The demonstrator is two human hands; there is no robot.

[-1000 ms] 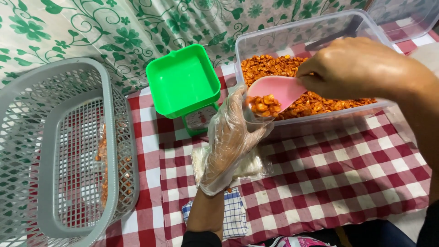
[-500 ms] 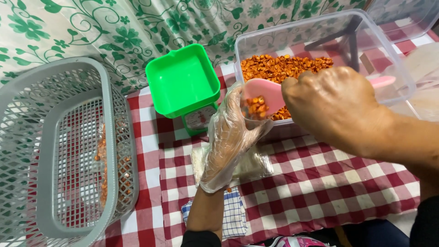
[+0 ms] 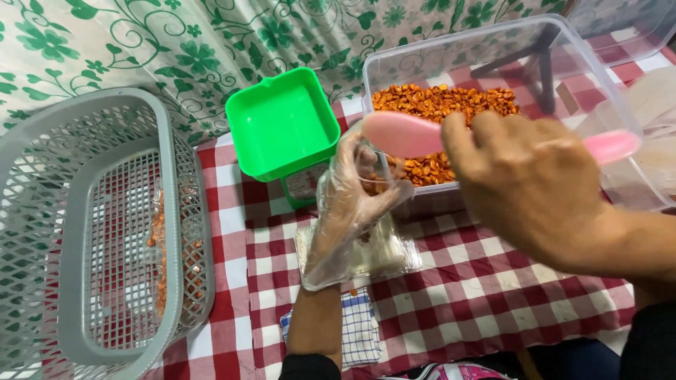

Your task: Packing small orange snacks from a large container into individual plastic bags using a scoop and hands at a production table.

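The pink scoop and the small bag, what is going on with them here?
A person is working with both hands at a red checked table. The left hand, in a thin clear glove, holds a small clear bag open. The right hand holds the pink scoop tipped over the bag's mouth. Behind them a clear plastic tub holds orange fried snack pieces. A green scale tray and a grey basket stand to the left.
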